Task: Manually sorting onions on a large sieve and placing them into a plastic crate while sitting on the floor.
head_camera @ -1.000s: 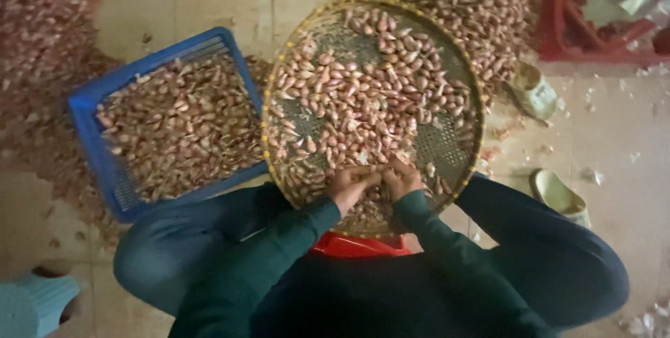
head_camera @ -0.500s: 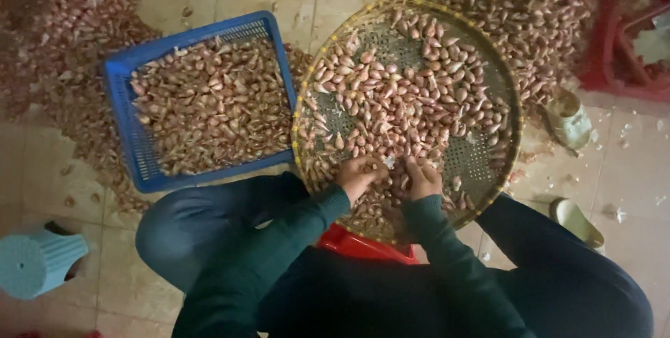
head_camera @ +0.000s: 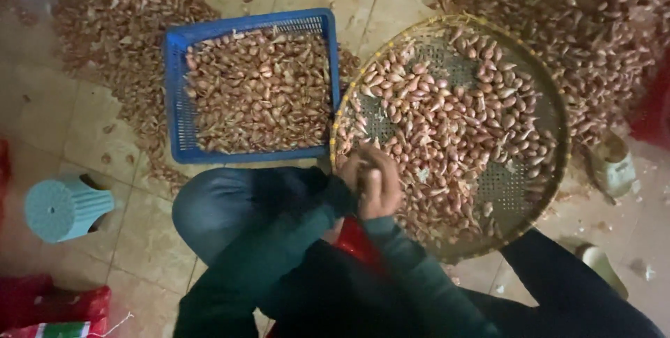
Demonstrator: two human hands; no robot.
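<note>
Both hands meet over the near-left rim of the round woven sieve tray [head_camera: 558, 170], which sits on the tiled floor [head_camera: 84, 115] heaped with pinkish garlic cloves [head_camera: 453, 115]. The right hand [head_camera: 380, 184] is curled shut, apparently on a clove; the left hand [head_camera: 349, 170] is half hidden behind it, so its grip cannot be told. Sorting looks mid-way. Just left, touching the tray, stands the blue basket [head_camera: 178, 101] of cloves.
</note>
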